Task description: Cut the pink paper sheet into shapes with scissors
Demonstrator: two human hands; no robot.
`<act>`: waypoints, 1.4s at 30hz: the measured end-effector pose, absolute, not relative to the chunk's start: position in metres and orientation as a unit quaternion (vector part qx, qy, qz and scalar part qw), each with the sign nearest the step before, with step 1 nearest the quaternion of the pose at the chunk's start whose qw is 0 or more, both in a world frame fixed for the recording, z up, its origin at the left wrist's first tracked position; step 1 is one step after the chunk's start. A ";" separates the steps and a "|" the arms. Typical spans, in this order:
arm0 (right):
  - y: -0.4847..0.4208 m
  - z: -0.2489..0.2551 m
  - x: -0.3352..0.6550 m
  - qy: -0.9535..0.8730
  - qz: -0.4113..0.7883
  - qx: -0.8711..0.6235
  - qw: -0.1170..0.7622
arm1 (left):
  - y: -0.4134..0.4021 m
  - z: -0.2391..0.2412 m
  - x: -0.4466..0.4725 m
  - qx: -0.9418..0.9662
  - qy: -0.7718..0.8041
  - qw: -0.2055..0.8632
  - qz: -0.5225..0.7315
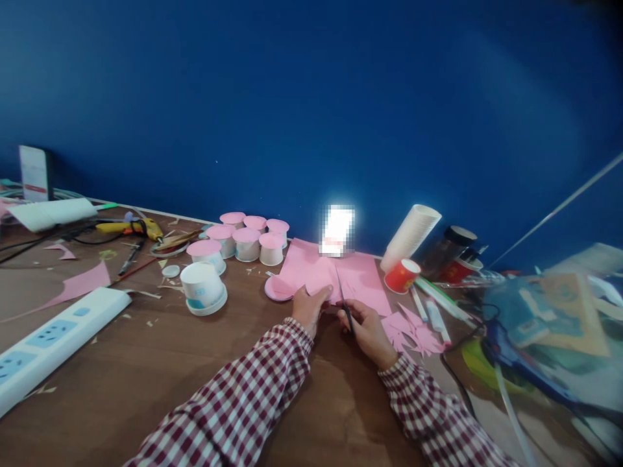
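My left hand (310,309) is closed on a piece of pink paper (317,275), thumb on top. In my right hand (367,327) is a pair of scissors (346,311), its blades pointing away from me beside that piece. Behind both hands lies a larger pink sheet (367,275) against the wall. A small stack of pink paper discs (280,288) rests left of my left hand. Pink offcuts (413,329) are heaped to the right of my right hand. Where the blades meet the paper I cannot make out exactly.
Several paper cups topped with pink discs (246,235) stand left, near a bare upturned cup (201,285). A power strip (53,340) and a yellow glue gun (141,227) lie further left. On the right are stacked cups (413,235), a red cup (403,275) and a blue glue gun (523,363).
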State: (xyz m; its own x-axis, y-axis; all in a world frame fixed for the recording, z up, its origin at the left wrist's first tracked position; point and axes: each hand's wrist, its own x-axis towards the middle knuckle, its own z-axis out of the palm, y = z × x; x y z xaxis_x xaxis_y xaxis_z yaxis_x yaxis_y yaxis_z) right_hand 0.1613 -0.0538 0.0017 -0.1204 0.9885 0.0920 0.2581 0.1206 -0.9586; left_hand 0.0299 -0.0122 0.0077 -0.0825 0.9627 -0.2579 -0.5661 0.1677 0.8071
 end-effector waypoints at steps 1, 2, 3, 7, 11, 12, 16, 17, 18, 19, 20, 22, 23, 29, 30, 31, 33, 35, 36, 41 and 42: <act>-0.054 0.002 0.161 -0.615 0.427 -0.507 0.427 | -0.012 0.007 0.030 0.235 0.424 0.635 0.601; -0.054 0.003 0.161 -0.615 0.427 -0.507 0.427 | -0.012 0.007 0.030 0.235 0.424 0.635 0.601; -0.054 0.003 0.160 -0.616 0.427 -0.507 0.426 | -0.012 0.007 0.030 0.235 0.424 0.634 0.602; -0.055 0.005 0.160 -0.616 0.426 -0.508 0.425 | -0.011 0.008 0.030 0.232 0.426 0.632 0.604; -0.055 0.005 0.159 -0.611 0.429 -0.508 0.430 | -0.011 0.008 0.030 0.235 0.430 0.635 0.597; -0.055 0.005 0.159 -0.609 0.431 -0.508 0.431 | -0.011 0.008 0.030 0.237 0.431 0.634 0.597; -0.055 0.005 0.159 -0.609 0.430 -0.508 0.431 | -0.011 0.006 0.030 0.245 0.423 0.634 0.599; -0.055 0.005 0.159 -0.610 0.430 -0.507 0.432 | -0.011 0.005 0.030 0.244 0.424 0.635 0.598; -0.055 0.005 0.159 -0.610 0.431 -0.506 0.431 | -0.011 0.005 0.030 0.242 0.423 0.637 0.597; -0.055 0.005 0.159 -0.610 0.431 -0.505 0.431 | -0.011 0.005 0.030 0.239 0.423 0.638 0.597; -0.055 0.005 0.159 -0.611 0.431 -0.504 0.431 | -0.011 0.005 0.030 0.238 0.423 0.640 0.596; -0.054 0.004 0.159 -0.613 0.429 -0.503 0.432 | -0.011 0.005 0.030 0.237 0.419 0.640 0.599; -0.054 0.004 0.159 -0.614 0.428 -0.502 0.432 | -0.011 0.005 0.030 0.238 0.417 0.640 0.600; -0.054 0.004 0.160 -0.612 0.429 -0.508 0.429 | -0.012 0.008 0.030 0.233 0.422 0.641 0.598; -0.054 0.004 0.160 -0.611 0.430 -0.509 0.429 | -0.012 0.009 0.030 0.231 0.422 0.642 0.597; -0.054 0.005 0.159 -0.610 0.430 -0.509 0.429 | -0.013 0.010 0.030 0.227 0.423 0.642 0.597; -0.055 0.006 0.159 -0.610 0.429 -0.510 0.429 | -0.013 0.012 0.030 0.220 0.426 0.643 0.597; -0.055 0.007 0.158 -0.610 0.427 -0.512 0.428 | -0.014 0.014 0.029 0.216 0.426 0.644 0.597; -0.055 0.007 0.158 -0.608 0.427 -0.514 0.428 | -0.014 0.015 0.029 0.215 0.423 0.646 0.598; -0.054 0.008 0.157 -0.604 0.430 -0.517 0.428 | -0.013 0.013 0.029 0.211 0.414 0.651 0.600; -0.054 0.008 0.157 -0.604 0.430 -0.516 0.429 | -0.012 0.012 0.029 0.217 0.412 0.651 0.599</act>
State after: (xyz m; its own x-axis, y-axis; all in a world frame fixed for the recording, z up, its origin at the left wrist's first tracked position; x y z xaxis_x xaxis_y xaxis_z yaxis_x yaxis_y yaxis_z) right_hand 0.1572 -0.0536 0.0078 -0.0997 0.9923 0.0732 0.2547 0.0966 -0.9622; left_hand 0.0291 -0.0123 0.0122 -0.0568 0.9594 -0.2764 -0.6008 0.1882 0.7769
